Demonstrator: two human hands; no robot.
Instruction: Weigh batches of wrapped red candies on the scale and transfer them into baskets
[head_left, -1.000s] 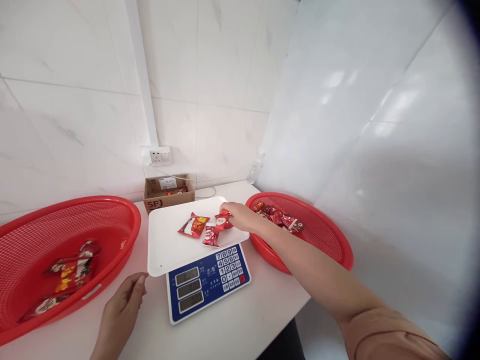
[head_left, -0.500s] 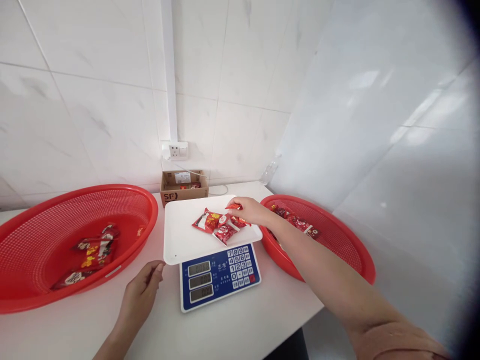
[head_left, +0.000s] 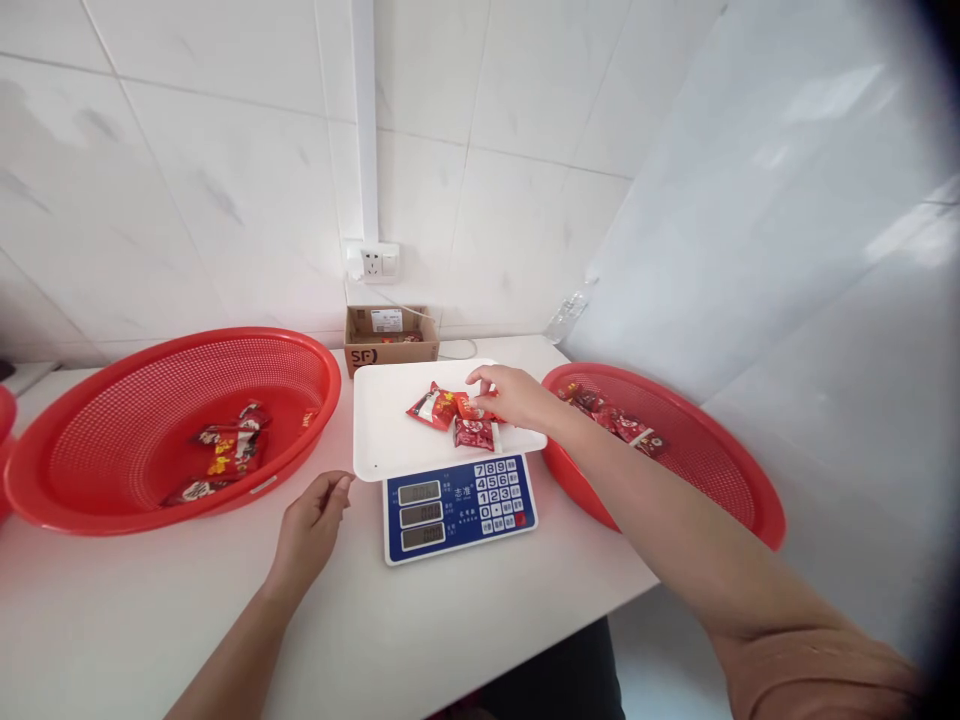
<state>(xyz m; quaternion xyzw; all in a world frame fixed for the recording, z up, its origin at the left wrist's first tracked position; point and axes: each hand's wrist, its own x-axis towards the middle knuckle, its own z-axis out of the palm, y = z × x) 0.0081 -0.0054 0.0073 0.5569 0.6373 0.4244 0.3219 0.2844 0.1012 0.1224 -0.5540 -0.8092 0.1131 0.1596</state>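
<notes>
Above the right part of the white tray (head_left: 390, 430) on a digital scale (head_left: 457, 507), a person's right hand (head_left: 516, 398) arches with its back turned up, fingers bent down toward small red packets (head_left: 433, 407). Whether those fingers grip a packet or merely touch it cannot be told from this angle. The right arm (head_left: 637, 510) extends to the tray from the near right of the scale, forearm slanting, a tan sleeve (head_left: 817, 665) bunched around the elbow. To the left of the scale, just beside the tray's near corner, the left hand (head_left: 311, 522) is held low over the white worktop (head_left: 360, 650), thumb against the forefinger in a loose, empty curl. At least three packets lie bunched on the tray (a darker red one (head_left: 472, 433) sits closest to the scale's keypad (head_left: 495, 497)). Left of the scale stands a red mesh basket (head_left: 187, 370) with more packets (head_left: 225, 455) inside; to the scale's right, a second red basket (head_left: 705, 460), partly hidden behind the forearm, holds another heap (head_left: 615, 418). Behind the scale, a cardboard box (head_left: 401, 352) marked "SF" stands below a wall socket (head_left: 379, 263).
</notes>
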